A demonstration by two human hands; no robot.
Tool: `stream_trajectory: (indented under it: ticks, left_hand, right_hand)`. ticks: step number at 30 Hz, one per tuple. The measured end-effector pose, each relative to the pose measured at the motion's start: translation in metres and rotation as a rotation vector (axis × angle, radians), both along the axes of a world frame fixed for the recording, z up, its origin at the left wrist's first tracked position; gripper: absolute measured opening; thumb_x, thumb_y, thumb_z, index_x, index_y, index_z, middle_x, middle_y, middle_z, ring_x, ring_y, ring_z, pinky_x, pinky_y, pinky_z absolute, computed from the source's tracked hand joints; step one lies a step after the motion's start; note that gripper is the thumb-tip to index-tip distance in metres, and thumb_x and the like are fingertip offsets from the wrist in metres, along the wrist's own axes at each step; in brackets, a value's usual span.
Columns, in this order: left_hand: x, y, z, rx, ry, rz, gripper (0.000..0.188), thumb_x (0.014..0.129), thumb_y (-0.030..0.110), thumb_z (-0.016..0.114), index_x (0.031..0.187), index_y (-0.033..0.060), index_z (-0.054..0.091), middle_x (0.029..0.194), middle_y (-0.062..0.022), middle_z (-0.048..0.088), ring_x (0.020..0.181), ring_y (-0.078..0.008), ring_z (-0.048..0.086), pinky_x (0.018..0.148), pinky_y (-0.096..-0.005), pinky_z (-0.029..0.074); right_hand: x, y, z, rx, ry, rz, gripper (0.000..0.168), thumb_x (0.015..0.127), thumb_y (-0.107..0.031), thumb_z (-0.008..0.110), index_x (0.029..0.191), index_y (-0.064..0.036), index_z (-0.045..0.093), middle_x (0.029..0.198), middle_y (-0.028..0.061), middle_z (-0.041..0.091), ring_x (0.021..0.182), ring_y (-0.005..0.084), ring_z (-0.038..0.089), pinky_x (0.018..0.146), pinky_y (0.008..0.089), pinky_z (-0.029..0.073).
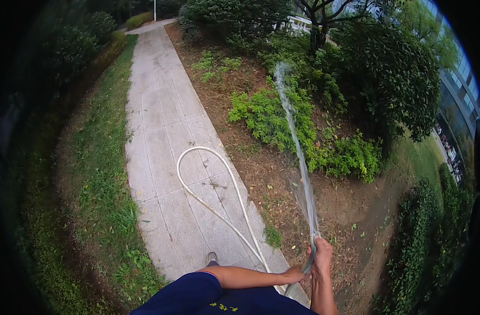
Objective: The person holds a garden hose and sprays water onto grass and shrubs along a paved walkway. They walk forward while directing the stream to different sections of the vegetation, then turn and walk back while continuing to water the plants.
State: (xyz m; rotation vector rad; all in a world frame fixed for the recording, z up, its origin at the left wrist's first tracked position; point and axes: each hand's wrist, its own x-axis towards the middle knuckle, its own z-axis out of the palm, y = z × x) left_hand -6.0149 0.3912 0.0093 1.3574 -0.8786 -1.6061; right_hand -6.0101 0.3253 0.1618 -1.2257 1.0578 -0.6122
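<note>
A garden hose [310, 258] runs up through both hands, its mouth pointing away over the planted bed. My right hand [321, 252] grips it close to the mouth, thumb near the outlet. Lower down, my left hand [294, 274] is closed around the same hose, with the left arm reaching across my front. A jet of water [297, 141] shoots from the outlet and breaks into spray above the low green shrubs [271, 118]. On the path, a white length of hose [200, 148] lies in a long loop and passes back beneath my left forearm.
The stone-paved path [157, 106] stretches ahead, with a grass strip [102, 173] and dark hedges on its left. Bare soil [342, 201] borders it on the right. A large rounded bush [397, 78] and a tree trunk [318, 37] stand beyond. My shoe [212, 256] is on the paving.
</note>
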Motion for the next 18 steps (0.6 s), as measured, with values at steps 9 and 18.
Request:
stream_trajectory:
  ticks: [9,18]
  left_hand:
    - [0.032,0.009,0.015,-0.311,-0.140,0.425,0.029,0.075,0.025,0.066,0.090,0.0015,0.056,0.073,-0.0127,0.061,0.067,-0.0261,0.061,0.064,-0.0386,0.045]
    - [0.008,0.003,0.018,-0.236,-0.347,0.450,0.030,0.073,0.030,0.066,0.092,0.0090,0.055,0.080,-0.0150,0.061,0.079,-0.0334,0.060,0.070,-0.0398,0.045]
  right_hand:
    - [0.033,0.016,0.032,-0.036,-0.114,0.102,0.024,0.093,-0.023,0.051,0.077,-0.005,0.053,0.060,0.0028,0.053,0.045,0.0099,0.047,0.043,0.0220,0.038]
    - [-0.029,0.010,0.036,-0.005,-0.400,0.071,0.023,0.091,-0.022,0.054,0.082,-0.002,0.052,0.062,0.0062,0.054,0.049,0.0131,0.051,0.045,0.0243,0.042]
